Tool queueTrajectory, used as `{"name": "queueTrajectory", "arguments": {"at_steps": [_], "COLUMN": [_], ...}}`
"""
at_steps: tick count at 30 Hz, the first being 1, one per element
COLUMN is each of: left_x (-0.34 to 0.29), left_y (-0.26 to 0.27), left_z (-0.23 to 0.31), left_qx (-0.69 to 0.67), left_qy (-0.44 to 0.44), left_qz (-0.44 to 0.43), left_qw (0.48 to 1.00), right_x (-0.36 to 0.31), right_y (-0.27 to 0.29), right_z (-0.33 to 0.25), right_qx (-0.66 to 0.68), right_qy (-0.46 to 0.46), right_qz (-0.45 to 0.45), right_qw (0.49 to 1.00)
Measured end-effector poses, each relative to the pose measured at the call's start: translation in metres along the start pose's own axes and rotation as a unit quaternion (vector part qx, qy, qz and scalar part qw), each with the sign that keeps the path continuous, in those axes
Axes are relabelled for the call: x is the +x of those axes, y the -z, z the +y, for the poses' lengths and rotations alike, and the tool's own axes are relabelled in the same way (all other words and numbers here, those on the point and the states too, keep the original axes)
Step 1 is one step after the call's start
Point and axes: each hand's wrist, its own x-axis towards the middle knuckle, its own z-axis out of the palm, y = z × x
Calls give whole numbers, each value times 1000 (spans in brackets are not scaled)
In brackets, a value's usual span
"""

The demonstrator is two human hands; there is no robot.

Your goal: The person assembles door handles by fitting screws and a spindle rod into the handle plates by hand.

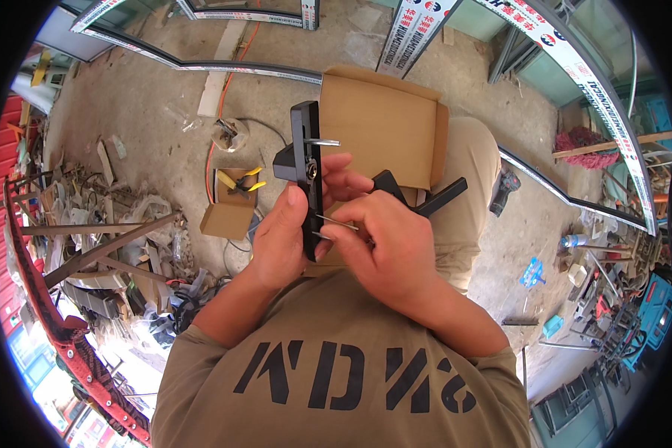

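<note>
My left hand [276,235] is wrapped around a long black door handle plate [302,131], held upright in front of my chest. A silver rod [325,142] sticks out of the plate's upper part, and a round metal lock hole [313,169] shows below it. A black knob-like piece [284,162] juts from the left side. My right hand [392,243] pinches a thin metal pin [339,222] whose tip meets the plate's lower part. A second thin metal end [322,235] shows by my right fingertips. Whether these pins are screws, I cannot tell.
Behind my hands lies an open cardboard box [377,123], with another black handle piece [442,197] near my right leg. A small carton [228,220] holds yellow-handled pliers [239,181]. A cordless drill [505,190] rests on the floor. Metal frames [254,67] and scrap piles surround me.
</note>
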Motion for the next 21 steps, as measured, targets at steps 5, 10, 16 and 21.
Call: {"name": "queueTrajectory", "arguments": {"at_steps": [5,10,16,21], "left_x": [4,1,0,-1], "left_y": [1,3,-4,-7], "left_z": [1,-3,-2,-1], "left_qx": [-40,-65,-33,-2], "left_qy": [14,26,39,34], "left_qz": [34,25,34,34], "left_qw": [999,997,998,999], "right_x": [4,8,12,13], "right_y": [38,44,31,26], "right_z": [6,22,11,7], "right_qx": [174,476,418,398], "right_qy": [-259,-325,-257,-186], "right_qz": [10,68,71,75], "right_qw": [950,814,868,895]}}
